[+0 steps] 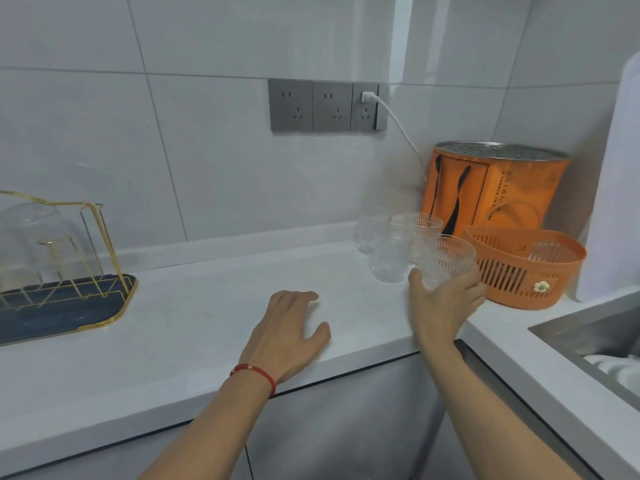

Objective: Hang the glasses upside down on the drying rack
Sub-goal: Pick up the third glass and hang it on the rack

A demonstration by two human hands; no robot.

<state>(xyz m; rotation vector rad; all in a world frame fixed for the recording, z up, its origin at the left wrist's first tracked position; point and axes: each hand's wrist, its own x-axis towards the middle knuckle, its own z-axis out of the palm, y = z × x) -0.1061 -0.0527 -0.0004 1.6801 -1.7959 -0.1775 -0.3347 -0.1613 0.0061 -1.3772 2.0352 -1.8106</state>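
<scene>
My right hand [445,304] grips a clear ribbed glass [446,259], mouth up and slightly tilted, at the right of the white counter. Behind it stand other clear glasses: a ribbed one [423,230], a plain one [388,259] and another plain one [369,232] near the wall. My left hand [289,332] lies flat on the counter, fingers spread, holding nothing; a red cord circles its wrist. The gold wire drying rack [93,230] on a dark blue tray [69,315] stands at the far left, with one clear glass [31,237] upside down on it.
An orange plastic basket [519,268] sits just right of the held glass, with an orange bag [491,188] under a metal lid behind it. A white cable [398,126] runs from the wall sockets [327,105]. A steel sink [595,344] lies at the right.
</scene>
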